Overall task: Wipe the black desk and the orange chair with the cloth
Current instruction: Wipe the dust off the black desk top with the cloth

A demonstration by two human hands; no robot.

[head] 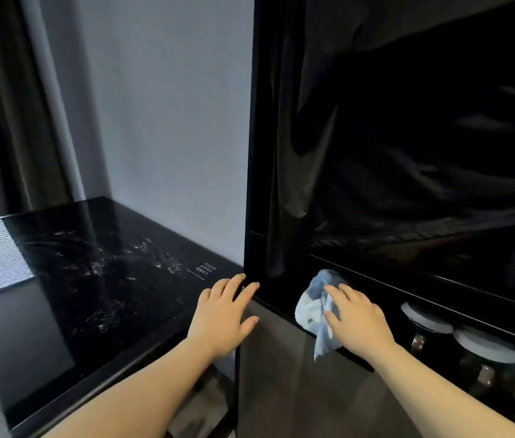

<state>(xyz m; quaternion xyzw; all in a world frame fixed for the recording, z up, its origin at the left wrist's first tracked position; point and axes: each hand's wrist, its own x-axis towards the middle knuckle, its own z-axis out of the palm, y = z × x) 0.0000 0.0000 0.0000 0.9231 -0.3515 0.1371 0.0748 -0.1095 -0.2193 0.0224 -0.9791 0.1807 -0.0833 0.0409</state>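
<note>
My right hand [357, 324] lay flat, fingers straight, pressing the cloth [311, 306] against the dark ledge of the tall black cabinet [408, 153]. My left hand [224, 314], fingers spread and holding nothing, rested on the cabinet's corner at nine o'clock of the cloth. The black desk [92, 279] stretched off toward ten o'clock, streaked with pale smears. To wipe well, I judged I should tuck the dangling tail under my palm, press evenly, and steer clear of the jars [426, 320] at four o'clock. The orange chair was out of sight.
</note>
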